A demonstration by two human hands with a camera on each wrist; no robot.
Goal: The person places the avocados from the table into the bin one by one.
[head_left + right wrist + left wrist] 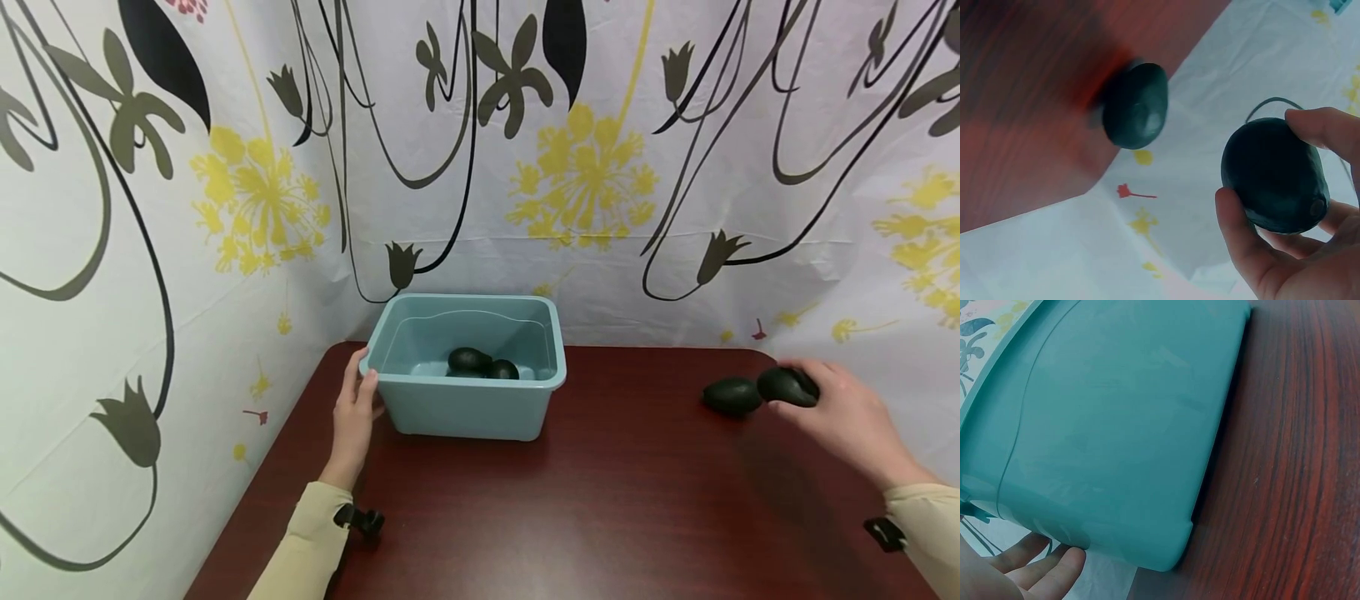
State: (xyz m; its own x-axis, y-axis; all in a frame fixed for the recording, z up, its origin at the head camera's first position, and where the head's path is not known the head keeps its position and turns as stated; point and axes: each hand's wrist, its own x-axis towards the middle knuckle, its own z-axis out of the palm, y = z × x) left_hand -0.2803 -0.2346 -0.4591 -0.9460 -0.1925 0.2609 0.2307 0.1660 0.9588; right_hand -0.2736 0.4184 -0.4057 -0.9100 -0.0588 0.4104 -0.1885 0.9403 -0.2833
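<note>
A teal plastic bin (465,400) stands at the back left of the dark red table (615,500), with two dark avocados (480,363) inside. My left hand (356,408) rests against the bin's left corner, fingers straight; in the left wrist view its fingers (1041,572) lie under the bin wall (1116,425). My right hand (847,417) grips a dark avocado (787,387) at the table's far right, seen close in the right wrist view as the held avocado (1275,175). Another avocado (732,396) lies on the table just left of it, also the lying avocado (1136,105).
A flower-patterned curtain (600,167) closes in the table at the back, left and right. The table's far right edge (1147,156) runs right beside the lying avocado.
</note>
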